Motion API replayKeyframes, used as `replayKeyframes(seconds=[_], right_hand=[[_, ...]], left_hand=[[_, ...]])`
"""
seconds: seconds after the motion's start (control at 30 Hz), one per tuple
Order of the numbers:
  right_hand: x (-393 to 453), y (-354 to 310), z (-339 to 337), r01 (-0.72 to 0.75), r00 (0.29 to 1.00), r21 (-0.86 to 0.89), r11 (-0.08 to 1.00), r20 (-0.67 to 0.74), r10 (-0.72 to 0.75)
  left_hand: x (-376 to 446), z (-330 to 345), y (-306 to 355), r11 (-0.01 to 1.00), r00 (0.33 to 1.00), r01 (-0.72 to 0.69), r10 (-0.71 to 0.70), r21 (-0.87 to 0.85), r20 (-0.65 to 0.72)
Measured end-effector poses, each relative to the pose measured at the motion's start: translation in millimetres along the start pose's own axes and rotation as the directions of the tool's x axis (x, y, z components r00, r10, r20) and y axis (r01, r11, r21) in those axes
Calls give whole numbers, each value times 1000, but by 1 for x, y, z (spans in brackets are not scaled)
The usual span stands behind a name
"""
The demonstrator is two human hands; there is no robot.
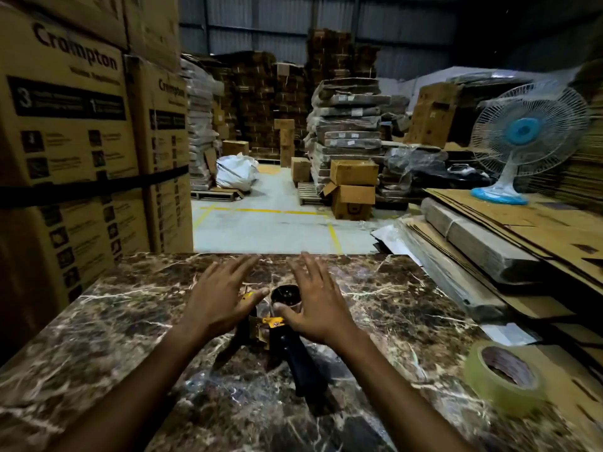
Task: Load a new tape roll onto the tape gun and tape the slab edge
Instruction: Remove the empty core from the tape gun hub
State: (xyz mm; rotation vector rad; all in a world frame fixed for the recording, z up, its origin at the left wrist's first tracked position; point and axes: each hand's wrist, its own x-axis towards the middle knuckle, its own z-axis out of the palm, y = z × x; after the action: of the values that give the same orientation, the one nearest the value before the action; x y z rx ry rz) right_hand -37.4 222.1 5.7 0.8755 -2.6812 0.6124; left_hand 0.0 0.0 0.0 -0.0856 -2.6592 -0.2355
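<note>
A tape gun [295,357] with a black handle and yellow metal parts lies on a dark brown marbled slab [130,321], its empty round hub [287,295] pointing away from me. My left hand [222,298] hovers over the gun's left side with fingers spread. My right hand [313,301] is spread over its right side, the thumb touching the hub. Neither hand grips anything. A new roll of clear tape [504,375] lies flat to the right, on cardboard just off the slab's right edge.
Tall stacked cartons [81,125] stand close on the left. Flattened cardboard sheets [522,230] and a table fan [522,135] are on the right. Beyond the slab's far edge is grey floor [261,223] with yellow lines, boxes and wrapped stacks.
</note>
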Motion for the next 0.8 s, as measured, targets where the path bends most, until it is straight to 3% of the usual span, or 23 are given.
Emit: replayKeyframes(seconds=[0.27, 0.47, 0.8], right_hand=[[-23, 4, 35, -144, 988, 216, 966, 83, 128], [-31, 2, 43, -266, 963, 426, 865, 163, 216], [-45, 0, 34, -321, 944, 471, 822, 226, 239]], left_hand=[[-19, 26, -4, 968, 990, 122, -103, -217, 100], [-25, 31, 4, 913, 979, 199, -170, -356, 111], [-31, 30, 17, 899, 979, 193, -148, -393, 143]])
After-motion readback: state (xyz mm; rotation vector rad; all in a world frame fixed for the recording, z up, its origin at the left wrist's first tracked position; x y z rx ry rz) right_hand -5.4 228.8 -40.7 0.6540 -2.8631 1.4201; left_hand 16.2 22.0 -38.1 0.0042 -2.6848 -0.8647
